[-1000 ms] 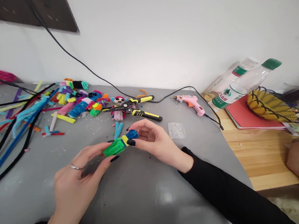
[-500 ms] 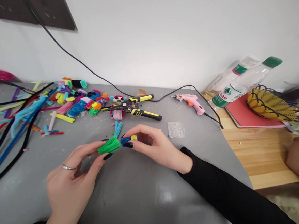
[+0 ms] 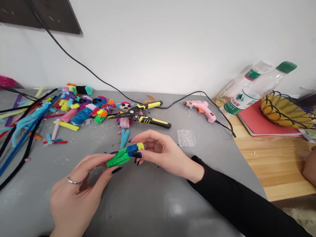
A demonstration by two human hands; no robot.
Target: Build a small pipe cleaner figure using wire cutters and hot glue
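Table (image 3: 142,206) is grey and a little shiny, with white specks scattered on its far part. Above its middle, the left hand (image 3: 75,178) pinches the green piece (image 3: 119,158) with forefinger on top and thumb below. The right hand (image 3: 164,150) is clamped on the blue piece (image 3: 132,150), with its thumb at the near side; its other fingers are bent and partly hidden. Beyond the hands lie the pliers (image 3: 134,113), with yellow and black handles spread apart, and to the right of them the pink gun (image 3: 206,109).

The green piece is a thick, fuzzy bundle of bright colour, with ribs along its length; it tilts slightly, its right end being higher. The blue piece is shorter, darker and also fuzzy, and its left end appears to touch the green one. Whether they are joined, I cannot tell. Smallest is the bumpy yellow band (image 3: 140,146), at the right end of the blue piece.
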